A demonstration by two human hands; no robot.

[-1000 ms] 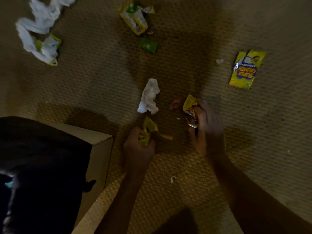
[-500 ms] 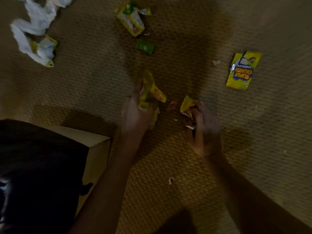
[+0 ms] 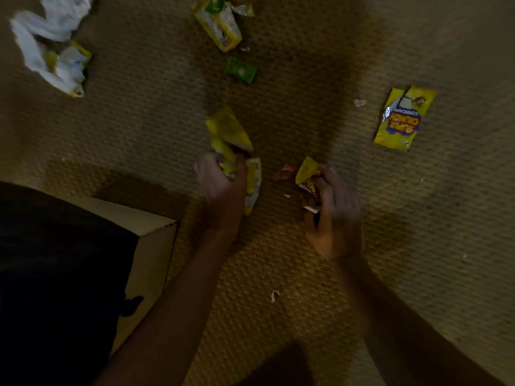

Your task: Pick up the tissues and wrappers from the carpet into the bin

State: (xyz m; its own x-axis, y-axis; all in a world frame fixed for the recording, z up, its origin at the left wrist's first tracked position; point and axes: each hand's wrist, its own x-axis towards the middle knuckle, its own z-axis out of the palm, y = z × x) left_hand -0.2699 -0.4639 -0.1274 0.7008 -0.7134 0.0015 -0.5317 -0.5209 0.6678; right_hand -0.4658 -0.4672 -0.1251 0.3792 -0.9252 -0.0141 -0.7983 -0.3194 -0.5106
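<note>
My left hand [image 3: 221, 185] is closed around a bunch of yellow wrappers [image 3: 228, 135], which stick up and hang down beside its fingers; the white tissue cannot be made out in it. Over on the right, my right hand [image 3: 334, 215] grips a crumpled yellow and red wrapper [image 3: 308, 176] low over the carpet. Between the hands lies a small reddish wrapper scrap [image 3: 284, 171]. The cardboard bin [image 3: 156, 246] with a black liner stands at the lower left. A yellow corn chips packet [image 3: 401, 118] lies at the right.
At the far side lie an open yellow packet [image 3: 220, 26] and a small green wrapper [image 3: 241, 69]. White tissues with a yellowish wrapper [image 3: 53, 48] sit at the top left. Small paper bits [image 3: 274, 295] dot the woven carpet near my arms.
My left hand reached forward to the white tissue with its yellow wrapper and drew back toward me; the tissue no longer lies on the carpet. My right hand has stayed put with its wrapper.
</note>
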